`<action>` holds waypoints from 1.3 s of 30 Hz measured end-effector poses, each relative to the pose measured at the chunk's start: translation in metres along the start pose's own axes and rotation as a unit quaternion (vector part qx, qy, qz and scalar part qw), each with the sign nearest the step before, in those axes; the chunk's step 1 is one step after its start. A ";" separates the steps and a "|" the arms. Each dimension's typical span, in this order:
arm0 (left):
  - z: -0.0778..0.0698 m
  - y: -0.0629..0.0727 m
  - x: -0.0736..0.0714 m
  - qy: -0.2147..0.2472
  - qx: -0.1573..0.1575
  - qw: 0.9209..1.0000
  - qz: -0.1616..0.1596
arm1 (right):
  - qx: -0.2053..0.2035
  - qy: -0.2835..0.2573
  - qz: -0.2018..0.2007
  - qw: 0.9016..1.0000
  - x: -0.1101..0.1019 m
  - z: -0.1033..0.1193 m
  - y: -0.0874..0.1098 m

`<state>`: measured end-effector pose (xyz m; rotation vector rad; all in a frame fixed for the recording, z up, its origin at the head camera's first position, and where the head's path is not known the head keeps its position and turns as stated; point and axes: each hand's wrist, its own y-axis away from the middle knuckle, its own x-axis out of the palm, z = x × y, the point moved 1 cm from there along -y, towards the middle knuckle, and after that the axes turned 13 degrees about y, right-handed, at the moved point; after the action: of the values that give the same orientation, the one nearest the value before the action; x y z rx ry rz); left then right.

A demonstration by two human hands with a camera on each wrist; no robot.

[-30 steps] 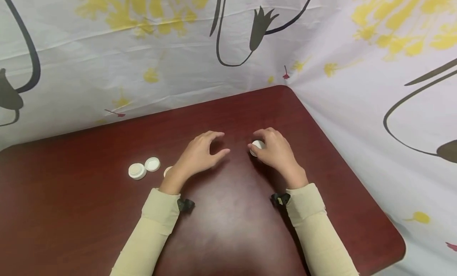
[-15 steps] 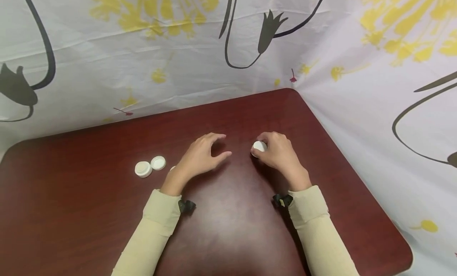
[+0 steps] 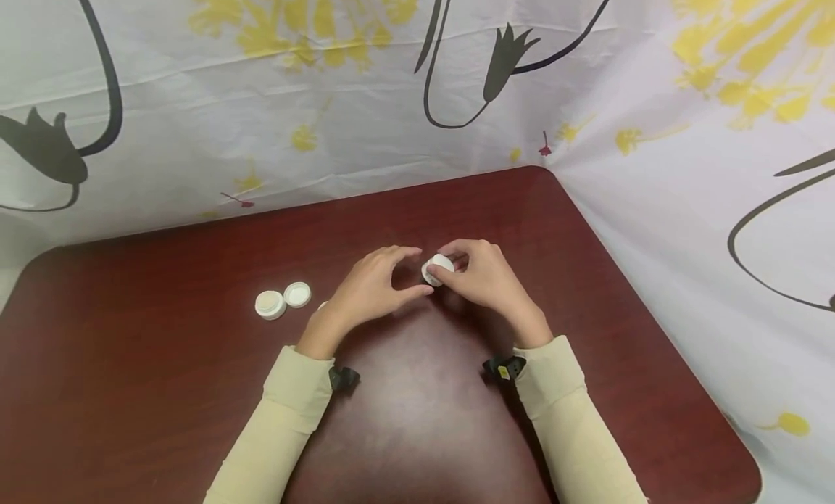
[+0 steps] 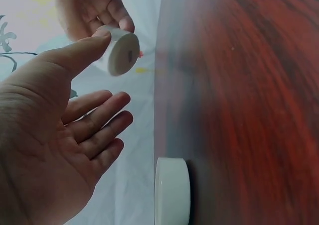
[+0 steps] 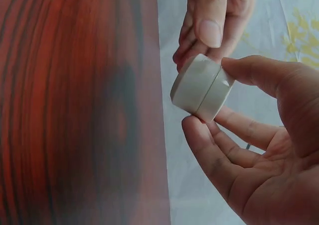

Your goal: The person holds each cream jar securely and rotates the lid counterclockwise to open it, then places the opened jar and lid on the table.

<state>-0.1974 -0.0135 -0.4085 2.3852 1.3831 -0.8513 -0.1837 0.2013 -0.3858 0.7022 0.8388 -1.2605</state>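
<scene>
Between thumb and fingers my right hand (image 3: 488, 275) pinches a small white round jar (image 3: 438, 269). The right wrist view shows a seam around the jar (image 5: 199, 88), where its lid (image 5: 218, 96) meets the body; it is tilted, with its flat base turned toward my left side. My left hand (image 3: 367, 292) holds nothing, thumb and fingers spread in a wide C right beside the jar. In the left wrist view the left thumb overlaps the jar (image 4: 122, 56), while the other fingers stay apart from it.
Left of the left hand, an open white jar (image 3: 270, 305) stands on the dark red table (image 3: 163, 359) beside a loose round lid (image 3: 297, 294). Another white round piece (image 3: 322, 305) is mostly hidden behind the left wrist. A patterned cloth (image 3: 365, 141) hangs along the table's back edge.
My right hand has brought the jar leftward to the left hand and tilted it. The left hand keeps its spread shape. The head view has shifted slightly.
</scene>
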 end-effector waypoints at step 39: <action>0.008 0.013 -0.017 -0.001 -0.018 0.998 -0.064 | -0.053 -0.049 0.030 0.997 0.021 0.028 -0.026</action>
<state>-0.1962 -0.0362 -0.4054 2.2891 1.5518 -0.8523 -0.2024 0.1619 -0.3889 0.5710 0.7923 -1.1785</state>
